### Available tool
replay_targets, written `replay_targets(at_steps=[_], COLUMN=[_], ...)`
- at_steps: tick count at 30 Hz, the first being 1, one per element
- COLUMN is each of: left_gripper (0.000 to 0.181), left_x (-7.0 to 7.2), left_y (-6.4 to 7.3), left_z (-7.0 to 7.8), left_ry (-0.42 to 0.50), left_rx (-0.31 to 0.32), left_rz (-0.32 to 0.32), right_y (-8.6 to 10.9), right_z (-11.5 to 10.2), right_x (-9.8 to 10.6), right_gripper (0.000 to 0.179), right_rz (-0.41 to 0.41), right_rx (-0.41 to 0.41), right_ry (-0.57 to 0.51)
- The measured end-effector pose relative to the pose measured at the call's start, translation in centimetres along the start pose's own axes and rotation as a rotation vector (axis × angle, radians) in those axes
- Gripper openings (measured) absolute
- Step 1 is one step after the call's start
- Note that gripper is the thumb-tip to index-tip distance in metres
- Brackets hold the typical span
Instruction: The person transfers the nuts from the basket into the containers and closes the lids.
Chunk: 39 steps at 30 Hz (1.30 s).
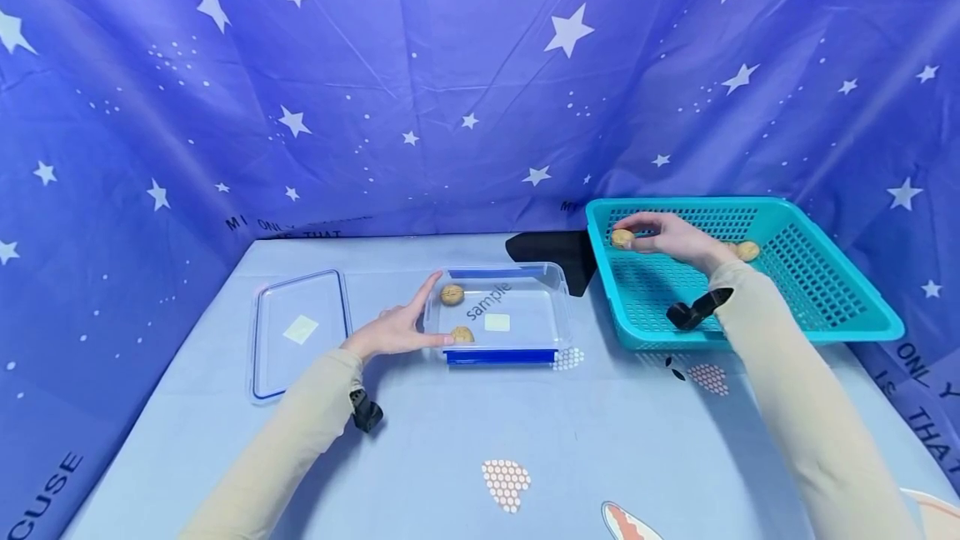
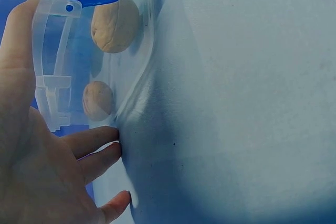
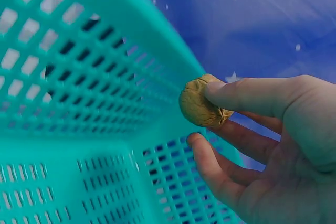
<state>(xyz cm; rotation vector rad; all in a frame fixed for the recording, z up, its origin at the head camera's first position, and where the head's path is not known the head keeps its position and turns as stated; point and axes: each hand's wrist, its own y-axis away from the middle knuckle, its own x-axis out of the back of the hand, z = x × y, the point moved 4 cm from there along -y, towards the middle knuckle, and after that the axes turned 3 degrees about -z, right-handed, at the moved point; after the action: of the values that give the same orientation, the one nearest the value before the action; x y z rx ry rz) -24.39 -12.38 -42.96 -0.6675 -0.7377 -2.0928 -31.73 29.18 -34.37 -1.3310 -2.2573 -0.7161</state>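
My right hand (image 1: pixel 675 238) pinches a walnut (image 3: pixel 202 102) between thumb and fingers, above the left part of the turquoise basket (image 1: pixel 622 307). More walnuts (image 1: pixel 747 251) lie in that basket, partly hidden behind the right wrist. My left hand (image 1: pixel 397 327) rests at the left end of a clear plastic box (image 1: pixel 536 307), its thumb and index finger spread straight along the end. In the left wrist view the other fingertips (image 2: pixel 113 151) reach down beside the box. Inside the box sit two walnuts, one at the back (image 1: pixel 452 295) and one at the front (image 1: pixel 462 334).
To the left, a clear lid (image 1: pixel 273 357) with a blue seal lies flat on the pale cloth-covered table (image 1: pixel 420 457). A black object (image 1: pixel 551 252) lies between box and basket. Starry blue curtain (image 1: pixel 450 65) encloses the back and sides. A blue latch flap (image 1: pixel 501 357) hangs at the box's front.
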Motion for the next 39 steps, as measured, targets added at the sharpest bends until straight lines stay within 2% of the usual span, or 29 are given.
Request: replay_targets(at_steps=[13, 19, 22, 28, 39], left_gripper=[0.107, 0.107, 0.108, 0.107, 0.108], left_x=[0.3, 0.2, 0.2, 0.2, 0.2], left_y=[0.0, 0.0, 0.0, 0.0, -0.1], left_z=[0.0, 0.0, 0.0, -0.1, -0.1], left_ry=[-0.05, -0.059, -0.064, -0.064, -0.076], left_rx=[0.021, 0.03, 0.032, 0.031, 0.02], left_rz=[0.006, 0.003, 0.004, 0.008, 0.014], right_y=[-0.2, -0.2, -0.4, -1.0, -2.3], right_z=[-2.6, -4.1, -5.1, -7.0, -8.9], right_x=[-1.4, -2.4, -3.1, -5.2, -8.5], right_gripper=[0.044, 0.041, 0.039, 0.037, 0.037], right_rz=[0.017, 0.024, 0.008, -0.036, -0.091], right_rx=[0.065, 0.117, 0.147, 0.172, 0.2], right_ry=[-0.033, -0.082, -0.084, -0.016, -0.053])
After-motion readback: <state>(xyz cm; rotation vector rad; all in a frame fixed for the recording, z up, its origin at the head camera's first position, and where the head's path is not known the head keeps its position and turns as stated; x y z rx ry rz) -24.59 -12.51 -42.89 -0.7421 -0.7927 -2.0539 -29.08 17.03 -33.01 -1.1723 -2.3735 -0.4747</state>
